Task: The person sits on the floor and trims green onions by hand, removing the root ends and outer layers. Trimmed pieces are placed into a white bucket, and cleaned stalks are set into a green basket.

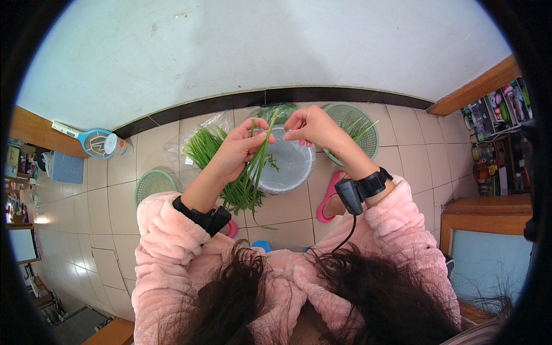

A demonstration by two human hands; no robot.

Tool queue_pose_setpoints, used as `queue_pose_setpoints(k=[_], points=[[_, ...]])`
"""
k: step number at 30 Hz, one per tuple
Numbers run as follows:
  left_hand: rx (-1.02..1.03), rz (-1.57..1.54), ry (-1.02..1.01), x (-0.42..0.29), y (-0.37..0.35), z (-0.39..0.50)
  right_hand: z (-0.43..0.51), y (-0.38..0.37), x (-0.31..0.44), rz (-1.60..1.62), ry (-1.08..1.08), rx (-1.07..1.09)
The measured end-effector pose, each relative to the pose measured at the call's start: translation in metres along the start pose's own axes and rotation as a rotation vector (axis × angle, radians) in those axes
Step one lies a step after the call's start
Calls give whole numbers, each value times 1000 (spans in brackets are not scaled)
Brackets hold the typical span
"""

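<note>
My left hand (239,151) pinches a few long garlic chive blades (261,159), their pale ends pointing up past the fingertips. My right hand (314,124) is just across from it, thumb and fingertips close together; whether a small scrap sits between them is too fine to see. Below both hands stands a round bin with a plastic liner (295,172), with a few green scraps (272,162) inside. A thick bunch of chives (202,144) lies left of the bin on a clear plastic bag (172,151). Some chives (355,131) rest in the green basket (373,138) at right.
A second green plastic basket (151,183) stands near my left sleeve. Bagged greens (280,112) lie against the black baseboard (241,101). Farther left are an electric fly swatter (95,143) and a lidded plastic cup (118,145). A wooden-framed cabinet (487,215) stands at right.
</note>
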State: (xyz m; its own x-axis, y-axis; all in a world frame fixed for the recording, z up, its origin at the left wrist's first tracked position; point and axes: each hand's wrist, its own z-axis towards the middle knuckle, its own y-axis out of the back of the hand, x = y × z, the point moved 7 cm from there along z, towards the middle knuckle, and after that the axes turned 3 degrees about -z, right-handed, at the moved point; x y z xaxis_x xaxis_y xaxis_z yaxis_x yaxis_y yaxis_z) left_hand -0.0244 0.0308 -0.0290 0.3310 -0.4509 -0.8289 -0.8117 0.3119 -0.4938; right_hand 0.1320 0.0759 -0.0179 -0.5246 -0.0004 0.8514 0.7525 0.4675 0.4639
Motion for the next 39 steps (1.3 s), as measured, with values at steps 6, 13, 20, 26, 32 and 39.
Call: queue_pose_setpoints(k=[6, 13, 20, 26, 32, 39], points=[[17, 22, 27, 4, -1, 1, -2, 0, 4, 62, -29, 32], [19, 24, 40, 6, -5, 3, -3, -1, 11, 208, 44, 43], [-4, 3, 56, 7, -9, 6, -6, 2, 11, 127, 29, 34], [-39, 33, 16, 6, -5, 9, -9, -9, -1, -20, -43, 118], [-29, 26, 6, 5, -3, 9, -6, -3, 4, -111, -8, 76], [12, -10, 59, 15, -7, 10, -10, -9, 28, 460, 127, 42]])
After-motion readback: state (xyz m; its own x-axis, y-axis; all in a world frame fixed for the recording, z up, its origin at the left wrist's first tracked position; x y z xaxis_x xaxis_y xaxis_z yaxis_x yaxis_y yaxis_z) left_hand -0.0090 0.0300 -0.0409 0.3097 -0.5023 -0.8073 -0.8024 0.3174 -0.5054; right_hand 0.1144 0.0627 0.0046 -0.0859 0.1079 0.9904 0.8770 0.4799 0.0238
